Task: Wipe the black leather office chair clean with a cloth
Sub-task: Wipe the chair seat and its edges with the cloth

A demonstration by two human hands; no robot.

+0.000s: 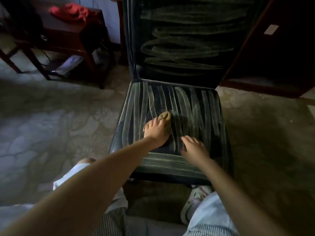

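The black leather chair [201, 106] stands in front of me, its seat and upright back streaked with pale wipe marks. A bunched yellowish-brown cloth [165, 116] lies on the left middle of the seat. My left hand [156, 131] lies on top of the cloth and presses it onto the leather, fingers spread over it. My right hand [193, 148] rests flat on the seat near its front edge, just right of the left hand, fingers straight and holding nothing.
A dark wooden side table [68, 31] with a red cloth [71, 11] on it stands at the back left. Dark wooden furniture [281, 57] rises right of the chair. Patterned carpet [51, 125] surrounds it. My knees and a white shoe [194, 201] are below the seat.
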